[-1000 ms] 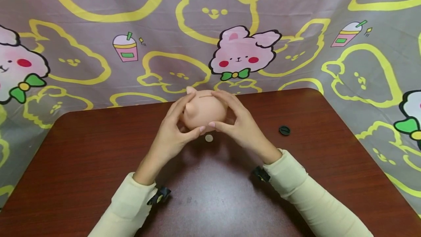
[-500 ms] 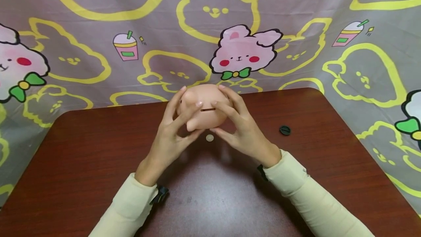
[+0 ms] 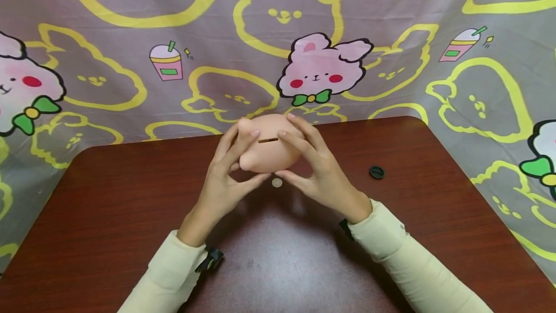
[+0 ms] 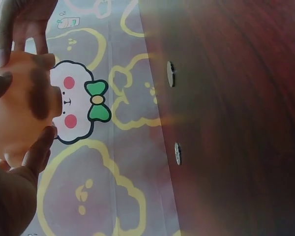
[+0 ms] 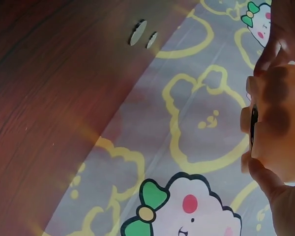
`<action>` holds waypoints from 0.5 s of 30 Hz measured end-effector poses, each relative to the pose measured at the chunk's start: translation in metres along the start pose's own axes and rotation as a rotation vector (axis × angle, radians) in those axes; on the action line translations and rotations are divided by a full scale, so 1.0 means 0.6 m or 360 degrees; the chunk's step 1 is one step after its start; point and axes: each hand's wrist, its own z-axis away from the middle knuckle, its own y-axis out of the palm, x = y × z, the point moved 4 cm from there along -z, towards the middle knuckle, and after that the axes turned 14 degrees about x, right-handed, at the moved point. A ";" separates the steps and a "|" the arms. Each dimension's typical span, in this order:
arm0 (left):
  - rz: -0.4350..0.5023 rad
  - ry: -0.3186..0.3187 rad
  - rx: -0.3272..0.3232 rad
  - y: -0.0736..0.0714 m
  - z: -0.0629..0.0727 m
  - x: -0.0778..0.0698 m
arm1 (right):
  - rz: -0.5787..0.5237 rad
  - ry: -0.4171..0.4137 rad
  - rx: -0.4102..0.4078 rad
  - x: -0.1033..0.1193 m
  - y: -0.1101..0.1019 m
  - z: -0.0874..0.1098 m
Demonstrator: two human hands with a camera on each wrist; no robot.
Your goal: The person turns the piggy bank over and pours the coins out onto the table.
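Observation:
A pink piggy bank [image 3: 274,156] is held up above the table between both hands, its coin slot [image 3: 268,140] turned towards the head camera and its ears to the left. My left hand [image 3: 219,173] grips the ear end, thumb underneath. The opposite end is gripped by my right hand [image 3: 326,170], with fingers on top and thumb below. In the right wrist view a dark opening [image 5: 254,125] shows among the stubby feet on the underside. A coin [image 3: 277,182] lies just below the thumbs; the left wrist view shows a second coin [image 4: 178,153] on the table.
A round black plug [image 3: 376,172] lies on the brown table [image 3: 108,216], to the right of the hands. Behind the table's far edge hangs a patterned cloth [image 3: 217,47] with cartoon animals, which continues along both sides.
Both hands have tilted the piggy bank so its slot turned from the far top towards the camera, then rolled back slightly. The coin and black plug stay put.

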 end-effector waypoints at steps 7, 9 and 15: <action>0.0165 -0.0247 0.0032 -0.001 0.000 0.007 | -0.0208 0.0265 -0.0005 -0.006 0.003 -0.003; 0.0202 -0.0303 0.0042 0.000 -0.001 0.009 | -0.0328 0.0383 -0.0012 -0.010 0.005 -0.003; 0.0353 -0.0457 0.0091 0.006 -0.002 0.014 | -0.0677 0.0801 -0.0067 -0.023 0.007 -0.002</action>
